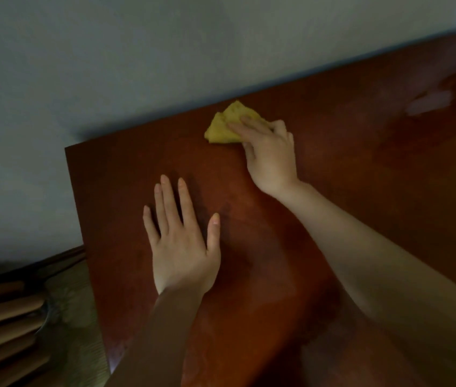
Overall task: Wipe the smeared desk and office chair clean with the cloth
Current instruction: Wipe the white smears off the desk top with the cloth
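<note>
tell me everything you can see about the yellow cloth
The cloth is yellow, soft-looking fabric, bunched into a folded wad with a corner pointing toward the wall. It lies on the reddish-brown desk near its back edge. The right hand grips its right side, fingers over the top.

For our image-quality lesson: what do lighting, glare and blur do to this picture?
Head view: dim light; soft shadow beside the left hand on the desk; pale glare patch at the desk's far right; right hand and yellow cloth slightly blurred; wide-angle lens tilts the desk edge.
</note>
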